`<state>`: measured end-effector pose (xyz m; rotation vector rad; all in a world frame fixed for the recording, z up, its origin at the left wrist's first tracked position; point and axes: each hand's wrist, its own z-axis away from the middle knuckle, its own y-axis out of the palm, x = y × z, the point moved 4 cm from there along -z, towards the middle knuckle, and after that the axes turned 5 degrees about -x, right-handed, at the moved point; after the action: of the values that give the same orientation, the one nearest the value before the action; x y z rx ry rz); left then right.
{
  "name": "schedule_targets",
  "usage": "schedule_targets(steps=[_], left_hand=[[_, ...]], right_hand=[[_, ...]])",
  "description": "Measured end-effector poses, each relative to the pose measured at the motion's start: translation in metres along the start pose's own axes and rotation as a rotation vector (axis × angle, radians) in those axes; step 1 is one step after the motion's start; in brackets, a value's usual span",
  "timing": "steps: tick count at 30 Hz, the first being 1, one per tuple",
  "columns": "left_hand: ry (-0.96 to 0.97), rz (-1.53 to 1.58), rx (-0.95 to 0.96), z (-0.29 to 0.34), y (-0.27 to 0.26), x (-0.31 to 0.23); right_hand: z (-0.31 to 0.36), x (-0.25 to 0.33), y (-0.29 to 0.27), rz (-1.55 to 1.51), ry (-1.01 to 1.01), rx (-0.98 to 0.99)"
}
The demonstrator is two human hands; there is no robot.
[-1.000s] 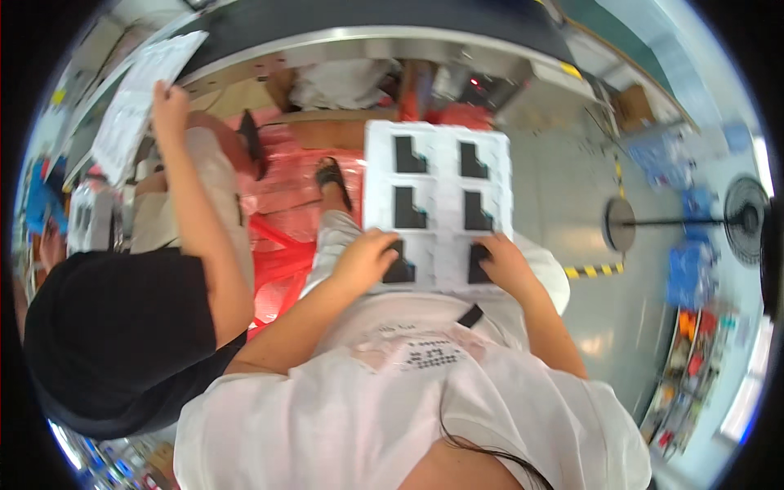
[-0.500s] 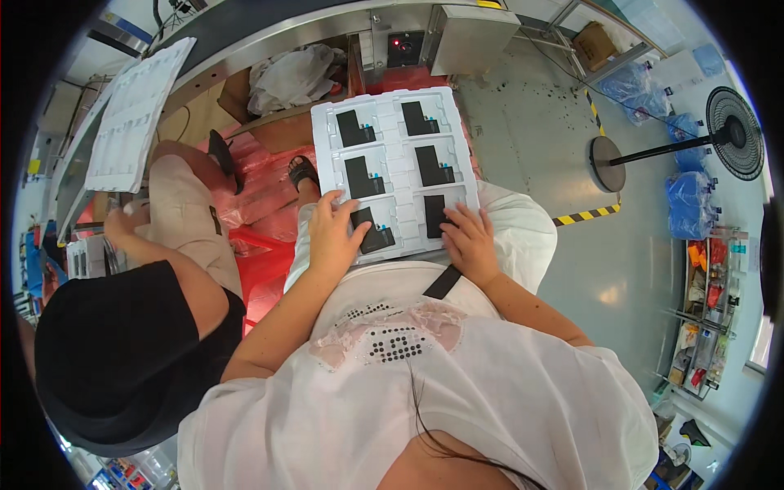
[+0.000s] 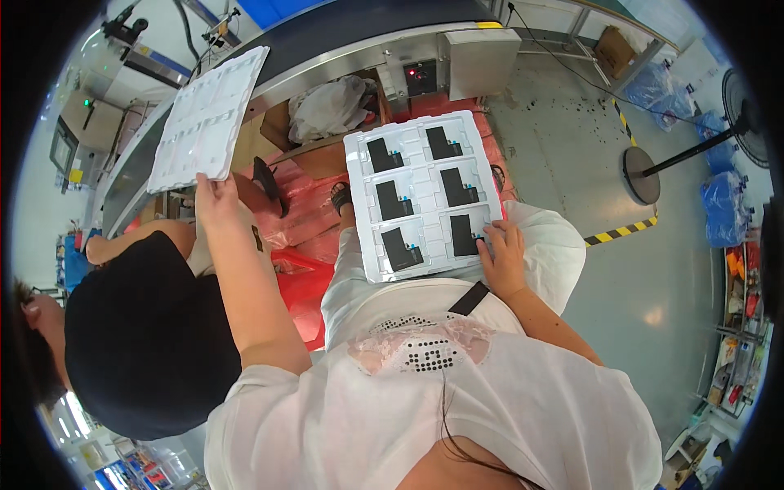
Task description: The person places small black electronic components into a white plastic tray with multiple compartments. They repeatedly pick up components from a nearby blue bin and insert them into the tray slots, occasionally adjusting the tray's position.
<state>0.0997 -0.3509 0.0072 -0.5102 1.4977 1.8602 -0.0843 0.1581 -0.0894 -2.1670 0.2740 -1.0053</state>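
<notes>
A white plastic tray [image 3: 416,174] rests on my lap, its pockets holding several flat black L-shaped pieces that look like battery packs [image 3: 402,250], each with small blue tabs. My right hand [image 3: 505,260] lies over the tray's near right edge, fingers apart, with its fingertips beside the nearest right black piece [image 3: 463,236]. My left arm reaches out to the left. There my left hand [image 3: 216,200] grips the near edge of a second white tray [image 3: 200,122], which is tilted up against the conveyor; its pockets show no black pieces.
A dark conveyor belt [image 3: 351,37] with a metal frame runs across the far side. Close at my left sits a co-worker in a black top [image 3: 151,343]. Red plastic sheeting [image 3: 306,220] covers the floor ahead. A standing fan [image 3: 642,175] is at the right.
My left hand has left the lap tray and taken hold of the second tray's edge. My right hand stays at the lap tray's near right edge. The whole view has shifted.
</notes>
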Motion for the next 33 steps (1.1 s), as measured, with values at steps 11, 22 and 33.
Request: schedule_targets(steps=[11,22,33], left_hand=[[-0.692,-0.321,0.343,0.163,-0.159,0.056],[-0.548,-1.356,0.642,0.188,-0.122,0.103],[-0.578,-1.550,0.715,0.202,-0.095,0.123]], right_hand=[[0.000,-0.027,-0.005,-0.141,0.234,-0.291],[-0.043,-0.042,0.015,-0.312,0.535,-0.029],[-0.013,-0.056,-0.004,-0.141,0.603,0.256]])
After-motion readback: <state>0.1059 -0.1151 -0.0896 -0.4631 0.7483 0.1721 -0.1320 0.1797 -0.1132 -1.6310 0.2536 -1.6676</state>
